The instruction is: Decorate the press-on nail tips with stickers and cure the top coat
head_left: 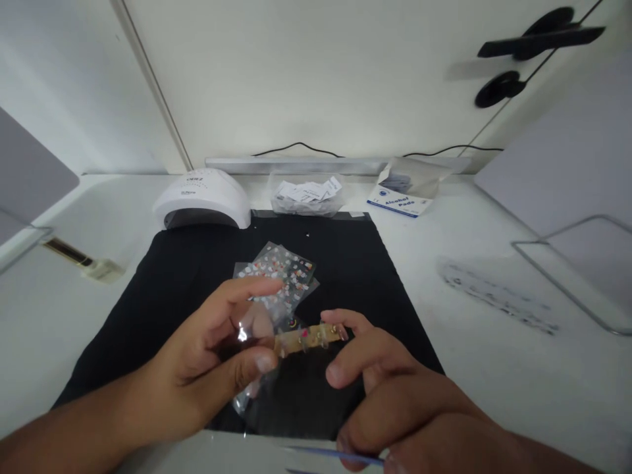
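My left hand (217,362) pinches the left end of a narrow tan strip (312,338) between thumb and fingers. Small clear nail tips with gold and pink-red decorations appear to stand on the strip. My right hand (395,382) has its index finger at the strip's right end, while its lower fingers close on slim blue tweezers (340,453) near the bottom edge. Shiny clear plastic (254,322) shows by my left fingers; I cannot tell whether they hold it. Beyond the hands lie overlapping clear sticker sheets (291,270) with small white and orange figures.
A black mat (345,250) covers the white table. Along the back stand a white nail lamp (207,187), a clear tub of paper packets (306,196) and an alcohol pads box (405,191). A gold-capped bottle (83,260) lies left; a clear strip (494,296) lies right.
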`<action>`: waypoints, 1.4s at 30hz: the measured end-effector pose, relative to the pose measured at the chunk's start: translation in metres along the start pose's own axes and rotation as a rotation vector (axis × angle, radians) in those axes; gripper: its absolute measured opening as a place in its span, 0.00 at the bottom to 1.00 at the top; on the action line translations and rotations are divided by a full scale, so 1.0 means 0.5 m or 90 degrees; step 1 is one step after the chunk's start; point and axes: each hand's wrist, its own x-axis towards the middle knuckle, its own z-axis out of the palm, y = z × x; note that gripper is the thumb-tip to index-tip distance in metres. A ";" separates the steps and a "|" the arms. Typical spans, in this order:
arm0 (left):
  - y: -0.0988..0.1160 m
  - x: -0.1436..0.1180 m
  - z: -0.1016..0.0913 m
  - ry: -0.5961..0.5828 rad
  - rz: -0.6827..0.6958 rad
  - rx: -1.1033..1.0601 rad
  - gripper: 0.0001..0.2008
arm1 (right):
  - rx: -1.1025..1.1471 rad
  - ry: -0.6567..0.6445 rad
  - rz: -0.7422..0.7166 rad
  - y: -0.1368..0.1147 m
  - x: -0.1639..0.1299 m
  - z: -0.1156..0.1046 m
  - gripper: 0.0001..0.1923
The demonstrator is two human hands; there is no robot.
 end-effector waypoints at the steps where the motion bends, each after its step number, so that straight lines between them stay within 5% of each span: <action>1: 0.001 -0.002 -0.001 0.003 0.003 0.014 0.25 | 0.005 -0.027 -0.018 0.003 0.002 -0.005 0.05; 6: 0.001 -0.003 -0.006 0.006 0.029 0.102 0.24 | 0.088 -0.082 -0.078 0.026 0.000 -0.014 0.09; 13: 0.005 0.004 -0.006 0.038 0.042 0.185 0.22 | 0.106 -0.048 -0.069 0.038 -0.013 0.002 0.09; 22: 0.021 0.008 -0.003 0.033 0.025 0.200 0.14 | 0.159 -0.039 -0.023 0.039 -0.013 -0.003 0.11; 30: 0.024 0.010 -0.004 0.011 -0.008 0.200 0.09 | 0.184 0.092 0.031 0.039 -0.009 -0.001 0.09; 42: 0.049 0.023 -0.001 -0.039 -0.074 0.245 0.04 | 0.221 0.051 0.063 0.060 -0.002 -0.018 0.10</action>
